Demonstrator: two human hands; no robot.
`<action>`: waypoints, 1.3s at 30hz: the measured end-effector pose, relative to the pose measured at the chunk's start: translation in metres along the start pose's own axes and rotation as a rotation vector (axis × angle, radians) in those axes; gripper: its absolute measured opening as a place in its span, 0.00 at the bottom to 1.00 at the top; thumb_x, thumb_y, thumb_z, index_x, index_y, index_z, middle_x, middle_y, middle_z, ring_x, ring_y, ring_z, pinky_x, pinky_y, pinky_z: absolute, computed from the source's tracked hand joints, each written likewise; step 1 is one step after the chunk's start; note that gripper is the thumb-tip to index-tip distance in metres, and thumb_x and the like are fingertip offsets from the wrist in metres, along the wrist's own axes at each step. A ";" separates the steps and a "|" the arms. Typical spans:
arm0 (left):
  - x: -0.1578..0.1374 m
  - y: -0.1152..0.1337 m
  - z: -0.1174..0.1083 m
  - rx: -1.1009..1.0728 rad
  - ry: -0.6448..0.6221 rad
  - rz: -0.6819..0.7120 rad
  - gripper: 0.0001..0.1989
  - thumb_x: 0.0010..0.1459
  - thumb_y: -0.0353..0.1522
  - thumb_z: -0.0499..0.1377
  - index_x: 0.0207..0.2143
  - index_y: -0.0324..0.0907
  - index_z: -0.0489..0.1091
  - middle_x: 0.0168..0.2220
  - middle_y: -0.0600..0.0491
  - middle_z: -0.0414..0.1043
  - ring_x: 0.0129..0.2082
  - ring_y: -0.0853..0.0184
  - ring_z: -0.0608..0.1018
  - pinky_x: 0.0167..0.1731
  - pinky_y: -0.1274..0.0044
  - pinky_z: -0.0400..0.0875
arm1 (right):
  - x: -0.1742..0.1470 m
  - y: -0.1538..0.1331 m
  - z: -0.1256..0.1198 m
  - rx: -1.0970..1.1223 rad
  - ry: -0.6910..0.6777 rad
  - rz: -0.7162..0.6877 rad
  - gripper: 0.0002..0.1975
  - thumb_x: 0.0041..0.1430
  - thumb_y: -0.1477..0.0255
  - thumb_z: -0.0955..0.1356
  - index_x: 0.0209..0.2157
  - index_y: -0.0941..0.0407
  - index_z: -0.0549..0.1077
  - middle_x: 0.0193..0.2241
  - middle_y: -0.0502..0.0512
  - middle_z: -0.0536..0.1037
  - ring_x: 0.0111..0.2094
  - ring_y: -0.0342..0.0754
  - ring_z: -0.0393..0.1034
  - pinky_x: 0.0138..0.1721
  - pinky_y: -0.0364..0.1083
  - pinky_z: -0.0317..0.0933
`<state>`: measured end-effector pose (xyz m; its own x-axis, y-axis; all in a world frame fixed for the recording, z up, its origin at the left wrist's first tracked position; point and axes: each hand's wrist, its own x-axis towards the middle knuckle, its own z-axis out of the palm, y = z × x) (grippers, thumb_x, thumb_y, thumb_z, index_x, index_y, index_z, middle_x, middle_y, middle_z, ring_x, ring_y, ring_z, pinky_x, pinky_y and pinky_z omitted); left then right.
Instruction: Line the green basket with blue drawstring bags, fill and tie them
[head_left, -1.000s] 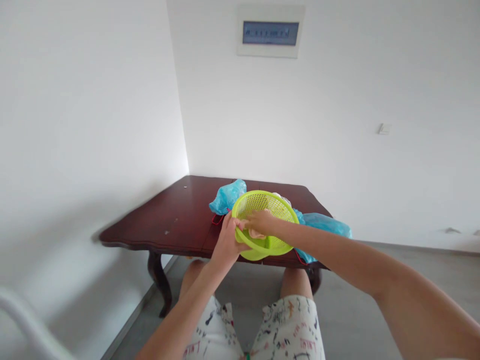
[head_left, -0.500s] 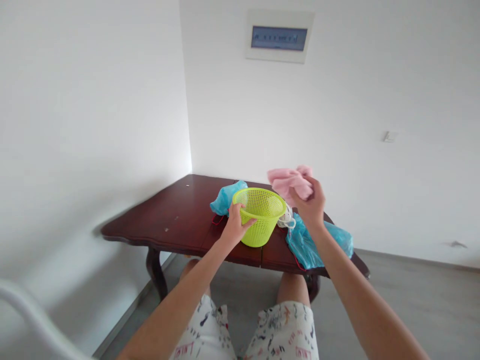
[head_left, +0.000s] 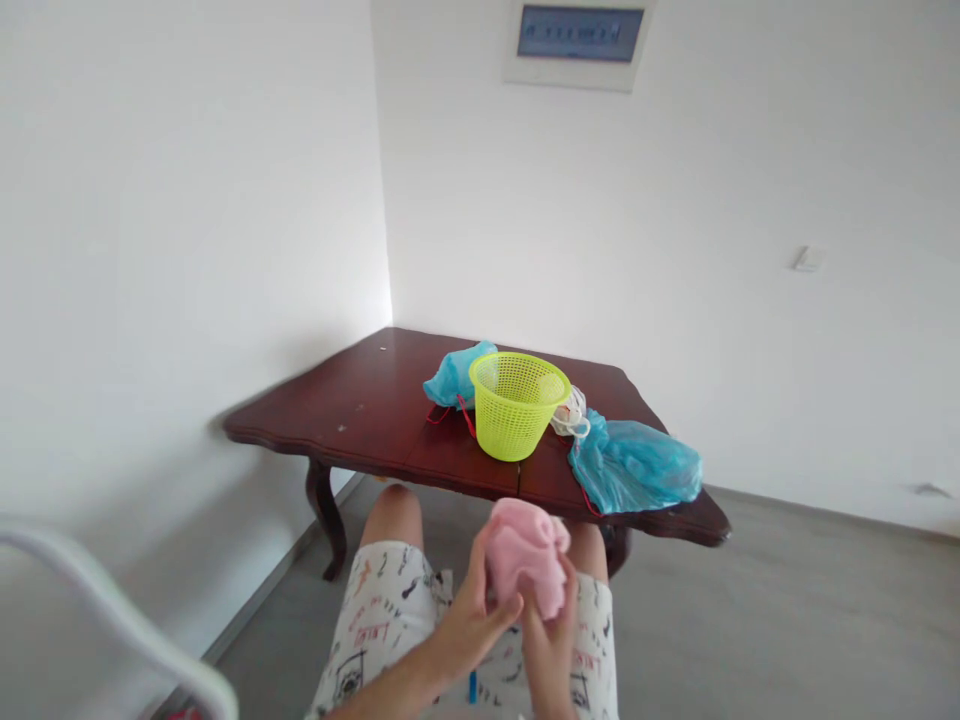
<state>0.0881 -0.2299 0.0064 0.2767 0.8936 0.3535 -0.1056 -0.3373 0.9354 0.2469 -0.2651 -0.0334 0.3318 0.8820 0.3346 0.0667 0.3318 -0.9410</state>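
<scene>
A crumpled pink cloth (head_left: 525,555), soft and bunched up, is held between both hands above my lap. My left hand (head_left: 480,610) closes on its left side, thumb across the bottom. From the right and below, my right hand (head_left: 553,630) grips the same cloth. Beyond the hands, a yellow-green mesh basket (head_left: 514,430) stands upright near the front edge of the table, apart from both hands. I can see only its upper inside wall; its bottom is hidden.
On the dark red wooden table (head_left: 322,410), a blue plastic bag (head_left: 454,380) lies left of the basket and a larger blue bag (head_left: 645,465) lies right. A white bundle with a cord (head_left: 571,412) sits beside the basket. A white curved bar (head_left: 120,610) crosses the lower left.
My left hand has let go of the basket's rim and come down to the cloth. My right hand has brought the pink cloth from above the table down over my lap.
</scene>
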 end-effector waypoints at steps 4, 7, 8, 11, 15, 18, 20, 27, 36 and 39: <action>0.004 0.004 -0.027 0.102 0.208 -0.086 0.38 0.78 0.54 0.61 0.82 0.56 0.56 0.75 0.38 0.73 0.73 0.41 0.81 0.66 0.46 0.84 | 0.005 -0.023 0.032 -0.304 -0.409 -0.256 0.65 0.55 0.68 0.81 0.84 0.23 0.51 0.84 0.55 0.63 0.84 0.81 0.55 0.77 0.84 0.59; 0.051 0.036 -0.091 0.315 0.367 0.000 0.34 0.75 0.53 0.65 0.76 0.50 0.67 0.71 0.37 0.77 0.69 0.41 0.82 0.67 0.48 0.83 | 0.043 -0.059 0.013 -0.401 -0.436 -0.293 0.58 0.62 0.71 0.79 0.85 0.28 0.54 0.88 0.54 0.51 0.87 0.75 0.47 0.80 0.81 0.55; 0.070 0.047 -0.115 0.399 0.402 0.044 0.36 0.74 0.53 0.67 0.75 0.49 0.67 0.70 0.38 0.77 0.68 0.41 0.82 0.67 0.48 0.82 | 0.059 -0.068 0.001 -0.431 -0.373 -0.307 0.53 0.66 0.70 0.77 0.85 0.30 0.58 0.88 0.55 0.50 0.87 0.73 0.48 0.81 0.79 0.54; 0.126 0.071 -0.179 0.780 0.483 0.209 0.37 0.72 0.51 0.68 0.75 0.44 0.69 0.69 0.37 0.74 0.70 0.41 0.77 0.74 0.48 0.73 | 0.108 -0.075 -0.037 -0.535 -0.087 -0.359 0.39 0.75 0.65 0.73 0.82 0.39 0.65 0.84 0.61 0.60 0.84 0.67 0.58 0.80 0.75 0.57; 0.182 0.063 -0.229 1.124 0.288 0.034 0.36 0.71 0.46 0.65 0.76 0.41 0.71 0.77 0.31 0.65 0.79 0.34 0.66 0.78 0.43 0.62 | 0.160 -0.049 -0.083 -0.687 0.193 -0.244 0.32 0.72 0.54 0.71 0.71 0.53 0.77 0.77 0.72 0.70 0.78 0.72 0.65 0.77 0.78 0.57; 0.195 0.049 -0.236 1.218 0.271 -0.220 0.37 0.71 0.49 0.66 0.76 0.43 0.73 0.84 0.27 0.52 0.82 0.20 0.56 0.73 0.26 0.54 | 0.178 -0.032 -0.110 -0.721 0.206 -0.070 0.22 0.62 0.53 0.73 0.48 0.54 0.84 0.63 0.74 0.82 0.66 0.75 0.74 0.72 0.77 0.61; 0.187 0.047 -0.230 1.238 0.363 -0.143 0.38 0.73 0.51 0.65 0.79 0.44 0.70 0.88 0.30 0.40 0.85 0.20 0.47 0.74 0.23 0.46 | 0.182 -0.029 -0.123 -0.678 0.199 -0.047 0.15 0.58 0.54 0.73 0.34 0.52 0.80 0.48 0.68 0.86 0.56 0.70 0.78 0.68 0.71 0.66; 0.119 0.063 -0.171 0.800 0.316 0.246 0.21 0.79 0.51 0.60 0.54 0.44 0.80 0.63 0.38 0.82 0.67 0.46 0.81 0.75 0.51 0.69 | 0.168 -0.064 -0.113 -0.388 0.411 -0.052 0.25 0.64 0.42 0.72 0.38 0.50 0.72 0.34 0.54 0.79 0.39 0.55 0.73 0.47 0.53 0.71; 0.072 0.044 -0.004 -0.471 -0.205 -0.544 0.46 0.54 0.68 0.77 0.57 0.41 0.82 0.52 0.39 0.88 0.49 0.51 0.89 0.53 0.63 0.84 | 0.038 -0.128 -0.021 0.453 -0.268 0.485 0.21 0.65 0.49 0.83 0.44 0.49 0.79 0.36 0.49 0.81 0.35 0.49 0.74 0.38 0.45 0.71; 0.067 0.062 0.006 -0.421 -0.076 -0.421 0.38 0.57 0.61 0.80 0.55 0.41 0.84 0.50 0.41 0.89 0.53 0.47 0.89 0.59 0.61 0.83 | 0.016 -0.135 -0.029 0.191 -0.235 0.483 0.27 0.66 0.42 0.81 0.54 0.47 0.86 0.51 0.55 0.87 0.53 0.58 0.80 0.55 0.52 0.75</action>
<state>0.1063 -0.1924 0.0883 0.4427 0.8960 -0.0339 -0.3367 0.2011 0.9199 0.2705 -0.3056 0.0978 0.0625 0.9921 -0.1087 -0.2195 -0.0926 -0.9712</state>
